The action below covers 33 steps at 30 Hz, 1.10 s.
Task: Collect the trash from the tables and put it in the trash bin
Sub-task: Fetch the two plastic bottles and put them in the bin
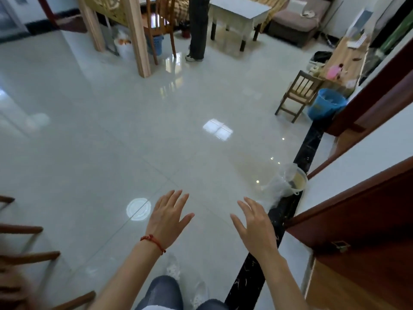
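Two hands are seen over the glossy tiled floor (111, 142), both empty. The left hand (168, 217), at about 6 o'clock with a red string bracelet (154, 242) on its wrist, is held with fingers straight and spread. The right hand (253, 224), at about 5 o'clock, is likewise held flat with fingers spread, nothing being gripped.

Two blue bins are counted: a blue trash bin (326, 104) at 2 o'clock, beside a small wooden chair (298, 93), and a blue slatted basket (156, 44) at 12 o'clock, partly hidden behind chair legs. One clear plastic tub (288, 181) wrapped in a plastic bag is seen at 3 o'clock on the black threshold strip (252, 265), near the right hand but apart from it.

Two tables are visible: a white low table (240, 10) at 1 o'clock and a long wooden table (344, 57) at 2 o'clock, on which a pink item (334, 71) and small scattered bits lie; what they are cannot be told. A second person's dark trouser legs (199, 27) stand at 12 o'clock. A reddish-brown door (368, 220) fills the 4 o'clock side.
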{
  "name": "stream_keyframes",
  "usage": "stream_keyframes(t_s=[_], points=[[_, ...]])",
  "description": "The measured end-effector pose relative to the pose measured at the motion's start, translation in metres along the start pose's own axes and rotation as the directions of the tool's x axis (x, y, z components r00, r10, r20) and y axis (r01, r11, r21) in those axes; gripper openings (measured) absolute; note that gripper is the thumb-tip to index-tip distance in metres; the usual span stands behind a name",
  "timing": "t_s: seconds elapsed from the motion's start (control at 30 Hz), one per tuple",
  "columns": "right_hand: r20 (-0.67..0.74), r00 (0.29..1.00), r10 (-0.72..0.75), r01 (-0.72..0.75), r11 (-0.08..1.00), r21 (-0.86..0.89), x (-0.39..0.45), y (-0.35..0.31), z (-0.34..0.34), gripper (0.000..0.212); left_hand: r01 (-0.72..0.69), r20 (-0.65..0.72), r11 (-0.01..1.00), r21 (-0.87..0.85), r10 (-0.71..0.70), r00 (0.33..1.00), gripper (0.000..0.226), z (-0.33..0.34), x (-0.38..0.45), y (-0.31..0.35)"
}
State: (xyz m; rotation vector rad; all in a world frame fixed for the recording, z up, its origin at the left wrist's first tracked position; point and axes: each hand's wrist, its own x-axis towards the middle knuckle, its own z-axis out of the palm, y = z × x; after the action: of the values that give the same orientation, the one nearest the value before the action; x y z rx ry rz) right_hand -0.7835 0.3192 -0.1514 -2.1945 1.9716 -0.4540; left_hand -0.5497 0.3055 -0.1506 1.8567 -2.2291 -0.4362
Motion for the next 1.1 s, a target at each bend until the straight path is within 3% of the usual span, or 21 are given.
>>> stream_keyframes(t_s=[0.23, 0.47, 0.57, 0.7, 0.87, 1.1], points=[[0.042, 0.986, -0.161, 0.159, 0.986, 0.050, 0.100, -0.033, 0.029, 0.063, 0.127, -0.066, 0.992, -0.023, -0.128, 0.990, 0.066, -0.014, 0.056, -0.055], [0.111, 0.922, -0.372, 0.364, 0.928, 0.085, 0.210, -0.093, 0.063, 0.068, 0.296, -0.137, 0.955, -0.016, -0.295, 0.945, 0.071, -0.045, 0.103, -0.128], [0.141, 0.888, -0.438, 0.425, 0.898, 0.113, 0.253, -0.130, 0.078, 0.058, 0.381, -0.177, 0.924, -0.018, -0.378, 0.909, 0.071, -0.062, 0.112, -0.165], [0.159, 0.817, -0.555, 0.535, 0.831, 0.150, 0.301, -0.180, 0.102, 0.067, 0.489, -0.212, 0.871, -0.041, -0.486, 0.848, 0.063, -0.077, 0.118, -0.211], [0.172, 0.714, -0.678, 0.650, 0.734, 0.197, 0.352, -0.232, 0.127, 0.066, 0.602, -0.228, 0.797, -0.045, -0.595, 0.771, 0.069, -0.091, 0.131, -0.256], [0.193, 0.617, -0.763, 0.720, 0.647, 0.253, 0.441, -0.291, 0.165, 0.068, 0.702, -0.232, 0.708, -0.073, -0.697, 0.678, 0.071, -0.113, 0.175, -0.318]])
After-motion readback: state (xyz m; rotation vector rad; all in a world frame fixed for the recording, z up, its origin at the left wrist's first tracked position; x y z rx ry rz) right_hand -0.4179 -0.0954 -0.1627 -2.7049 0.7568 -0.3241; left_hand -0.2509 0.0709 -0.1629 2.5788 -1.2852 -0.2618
